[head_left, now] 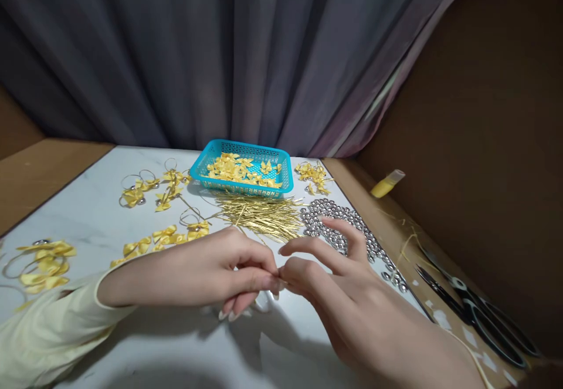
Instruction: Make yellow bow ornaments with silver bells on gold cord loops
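My left hand (233, 266) and my right hand (334, 283) meet at the fingertips above the white tabletop. Both are closed in a pinch, thumb against forefinger, while other fingers of the right one are lifted and spread. Whatever lies between the fingertips is too small and covered to name. A pale, shiny loop shows just below them, unclear. Beyond the hands lies a pile of gold twist ties (264, 216). Small silver bells or beads (338, 219) are spread close to the right fingers. Finished-looking yellow ribbon bows (165, 236) with wire loops rest past my left forearm.
A blue basket (241, 188) at the back holds yellow bows. More bows sit at its right (313, 176), its left (169, 186) and the far left (48, 266). Scissors (488, 324) and a yellow-filled tube (387, 183) lie along the brown right edge. A grey curtain (211, 54) hangs behind.
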`<action>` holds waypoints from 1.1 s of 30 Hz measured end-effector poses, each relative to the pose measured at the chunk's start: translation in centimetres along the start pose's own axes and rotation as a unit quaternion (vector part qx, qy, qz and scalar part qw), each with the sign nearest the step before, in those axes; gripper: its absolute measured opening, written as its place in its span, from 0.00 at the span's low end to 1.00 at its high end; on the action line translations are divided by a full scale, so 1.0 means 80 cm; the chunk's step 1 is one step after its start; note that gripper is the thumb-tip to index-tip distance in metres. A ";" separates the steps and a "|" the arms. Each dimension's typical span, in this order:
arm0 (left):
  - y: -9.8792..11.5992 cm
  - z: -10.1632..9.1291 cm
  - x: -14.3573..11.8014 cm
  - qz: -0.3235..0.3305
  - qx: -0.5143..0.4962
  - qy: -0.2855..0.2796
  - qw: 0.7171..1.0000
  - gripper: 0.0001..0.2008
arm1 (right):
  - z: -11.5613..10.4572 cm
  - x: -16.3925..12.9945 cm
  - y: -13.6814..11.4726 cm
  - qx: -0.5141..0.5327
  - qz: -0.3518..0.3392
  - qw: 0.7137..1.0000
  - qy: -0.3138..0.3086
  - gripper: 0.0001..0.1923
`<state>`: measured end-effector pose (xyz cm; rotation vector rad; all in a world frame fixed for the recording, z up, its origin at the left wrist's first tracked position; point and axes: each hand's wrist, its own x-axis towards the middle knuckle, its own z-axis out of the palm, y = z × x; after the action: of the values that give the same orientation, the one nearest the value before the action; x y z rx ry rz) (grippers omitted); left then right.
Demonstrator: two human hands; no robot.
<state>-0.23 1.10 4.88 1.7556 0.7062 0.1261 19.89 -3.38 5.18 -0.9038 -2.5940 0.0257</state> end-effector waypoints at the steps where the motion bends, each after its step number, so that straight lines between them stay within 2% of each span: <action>1: 0.000 -0.001 0.000 -0.002 -0.001 0.002 1.000 0.13 | 0.000 0.000 0.001 0.010 0.002 1.000 -0.001 0.15; 7: 0.002 -0.006 0.002 -0.042 -0.071 0.003 0.997 0.10 | 0.002 -0.007 0.007 0.033 0.014 0.999 -0.010 0.18; 13: -0.008 -0.011 0.010 -0.020 -0.199 -0.015 0.980 0.08 | 0.001 -0.006 0.012 0.038 0.032 0.999 -0.004 0.17; 18: -0.014 -0.002 0.019 0.008 -0.334 0.042 0.942 0.09 | 0.009 -0.001 0.007 0.044 0.053 0.996 0.057 0.18; 21: -0.016 0.007 0.023 0.030 -0.373 0.080 0.924 0.11 | 0.015 -0.001 0.003 0.064 0.077 0.990 0.096 0.16; 24: -0.018 0.013 0.025 0.045 -0.349 0.134 0.927 0.13 | 0.019 -0.001 0.003 0.124 0.111 0.978 0.122 0.14; 27: -0.020 0.017 0.025 0.062 -0.269 0.195 0.941 0.11 | 0.020 0.002 0.005 0.208 0.169 0.953 0.143 0.12; 30: -0.019 0.020 0.025 0.075 -0.194 0.252 0.945 0.12 | 0.017 0.005 0.006 0.282 0.195 0.931 0.130 0.12; 33: -0.016 0.022 0.025 0.084 -0.109 0.265 0.954 0.13 | 0.015 0.006 0.006 0.285 0.196 0.932 0.106 0.12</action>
<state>1.63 0.79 2.64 1.5732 0.8838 0.7869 19.38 -2.60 4.20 -1.0964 -1.9909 0.7101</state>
